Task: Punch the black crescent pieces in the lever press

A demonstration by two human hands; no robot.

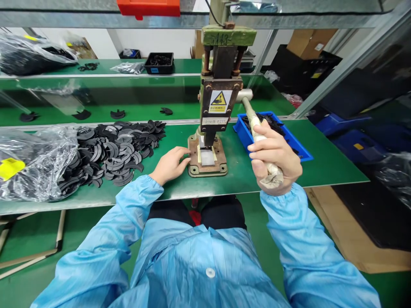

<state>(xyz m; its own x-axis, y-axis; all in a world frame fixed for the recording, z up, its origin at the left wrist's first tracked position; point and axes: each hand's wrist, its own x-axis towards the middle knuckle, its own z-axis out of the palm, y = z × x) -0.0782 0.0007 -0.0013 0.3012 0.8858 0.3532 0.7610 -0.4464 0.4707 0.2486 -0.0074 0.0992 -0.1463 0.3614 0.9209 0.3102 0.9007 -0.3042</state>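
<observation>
My right hand [276, 156] is wrapped round the cloth-wrapped lever [248, 109] of a green arbor press [229, 36]. The lever slants down toward me from the press's right side. On the left, my left hand [171, 164] rests by the edge of the press's base plate [194, 164], thumb and fingers apart, holding nothing I can see. Under the lowered dark ram [210, 139] a pale metal block [207, 157] sits on the base. Whether a part lies beneath the ram is too small to tell. Left of that hand, curved black plastic pieces [118, 147] lie heaped.
The heap spills from a clear plastic bag [35, 160]. Right of the press, behind my right hand, is a blue tray [302, 152] of black parts. Further back stands a black bin [159, 63]. A metal shelf beam [80, 19] with a red bin [149, 7] crosses overhead.
</observation>
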